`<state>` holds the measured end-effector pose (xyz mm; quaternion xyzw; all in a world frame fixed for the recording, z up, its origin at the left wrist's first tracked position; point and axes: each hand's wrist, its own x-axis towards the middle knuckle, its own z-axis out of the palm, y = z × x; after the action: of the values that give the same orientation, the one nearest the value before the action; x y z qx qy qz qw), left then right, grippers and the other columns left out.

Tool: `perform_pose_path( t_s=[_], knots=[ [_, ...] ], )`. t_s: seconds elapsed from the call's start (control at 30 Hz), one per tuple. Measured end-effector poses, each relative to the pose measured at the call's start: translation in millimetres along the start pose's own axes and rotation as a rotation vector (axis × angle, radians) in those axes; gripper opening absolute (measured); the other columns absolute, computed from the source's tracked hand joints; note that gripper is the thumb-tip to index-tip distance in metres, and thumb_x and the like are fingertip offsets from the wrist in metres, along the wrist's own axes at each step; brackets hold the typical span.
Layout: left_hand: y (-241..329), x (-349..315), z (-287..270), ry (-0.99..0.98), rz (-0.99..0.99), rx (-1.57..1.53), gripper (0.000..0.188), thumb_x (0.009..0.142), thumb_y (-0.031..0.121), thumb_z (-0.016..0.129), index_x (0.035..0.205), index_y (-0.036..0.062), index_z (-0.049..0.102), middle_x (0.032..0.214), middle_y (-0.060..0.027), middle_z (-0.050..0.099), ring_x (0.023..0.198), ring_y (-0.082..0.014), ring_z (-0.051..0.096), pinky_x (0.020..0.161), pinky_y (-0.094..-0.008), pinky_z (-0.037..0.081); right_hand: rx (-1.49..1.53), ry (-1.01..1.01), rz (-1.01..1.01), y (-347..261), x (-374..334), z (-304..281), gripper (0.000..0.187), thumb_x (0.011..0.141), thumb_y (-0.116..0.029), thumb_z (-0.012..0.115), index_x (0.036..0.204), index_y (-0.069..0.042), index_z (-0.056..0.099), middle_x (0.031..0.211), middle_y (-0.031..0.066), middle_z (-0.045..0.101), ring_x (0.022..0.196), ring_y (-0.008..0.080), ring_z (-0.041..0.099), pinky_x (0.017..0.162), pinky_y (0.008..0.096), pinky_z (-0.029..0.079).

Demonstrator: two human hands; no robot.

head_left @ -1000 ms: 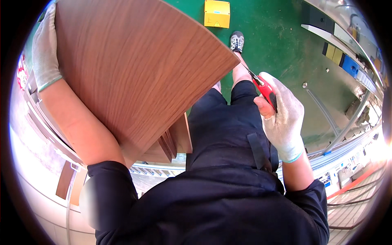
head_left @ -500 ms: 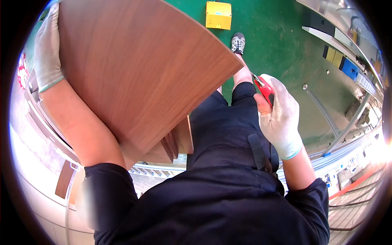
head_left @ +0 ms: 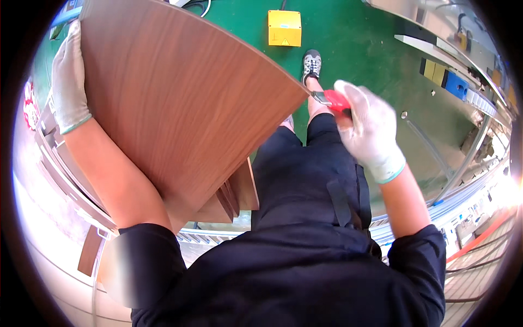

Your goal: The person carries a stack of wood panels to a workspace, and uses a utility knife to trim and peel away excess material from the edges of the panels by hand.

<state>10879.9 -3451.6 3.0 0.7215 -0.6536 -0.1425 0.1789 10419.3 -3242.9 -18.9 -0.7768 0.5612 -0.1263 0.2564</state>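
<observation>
Bracing a panel is what the white-gloved left hand [head_left: 70, 90] seems to be on, way over on the left: fingers laid along the panel's edge, forearm running down that same side. Thumb's hidden, so honestly can't tell if it's properly clamped or just cupped there. Spreading right from that hand is the big, flat, brown wood-grain panel [head_left: 185, 98] with a curved far edge and a pointy corner aimed at the other hand. Some brown wood-look boards [head_left: 243, 185] poke out beneath it, on the wearer's side. Beyond the corner, on the green floor, sits a boxy yellow case [head_left: 284, 28]. Then comes the red-handled hand tool with a metal tip [head_left: 336, 101], tip right at the panel's corner; touching or a hair off, I can't say. Behind it, the white-gloved right hand [head_left: 372, 125] is wrapped tight around that handle, a bit blurry. My read: the step in hand is working the tool at that corner edge. Next move, I reckon, calls for a steady panel on the left, a small controlled wrist action on the right, and bare leg skin kept clear of the tip.
</observation>
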Motion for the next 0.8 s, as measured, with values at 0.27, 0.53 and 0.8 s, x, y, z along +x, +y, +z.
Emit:
perform_pose_path(
  t_s=[0.27,0.53,0.8],
  knots=[
    [0,-1,-1,0.010,-0.037,0.037,0.055,0.109,0.041,0.048,0.143,-0.0008,0.058,0.143,-0.0133,0.064,0.132,-0.0229,0.058,0.113,-0.0314,0.040,0.013,0.009,0.016,-4,1,-11,0.049,0.080,-0.019,0.081,0.124,-0.011,0.062,0.091,0.0090,0.068,0.078,0.0292,0.069,0.065,0.0409,0.055],
    [-5,3,-2,-0.014,-0.054,0.051,0.060,0.109,0.048,0.047,0.144,0.0009,0.058,0.146,-0.0142,0.062,0.134,-0.0247,0.057,0.115,-0.0322,0.037,-0.005,0.066,-0.117,29,21,10,0.047,0.078,-0.022,0.081,0.122,-0.013,0.064,0.082,0.0054,0.066,0.070,0.0265,0.068,0.058,0.0395,0.052],
    [-1,5,-5,-0.003,-0.040,0.130,0.058,0.110,0.045,0.045,0.144,0.0003,0.058,0.148,-0.0155,0.060,0.136,-0.0272,0.056,0.116,-0.0333,0.037,-0.173,-0.065,-0.097,7,27,-61,0.036,0.085,-0.030,0.078,0.116,-0.020,0.064,0.079,0.0034,0.063,0.073,0.0247,0.067,0.060,0.0388,0.052]
  ],
)
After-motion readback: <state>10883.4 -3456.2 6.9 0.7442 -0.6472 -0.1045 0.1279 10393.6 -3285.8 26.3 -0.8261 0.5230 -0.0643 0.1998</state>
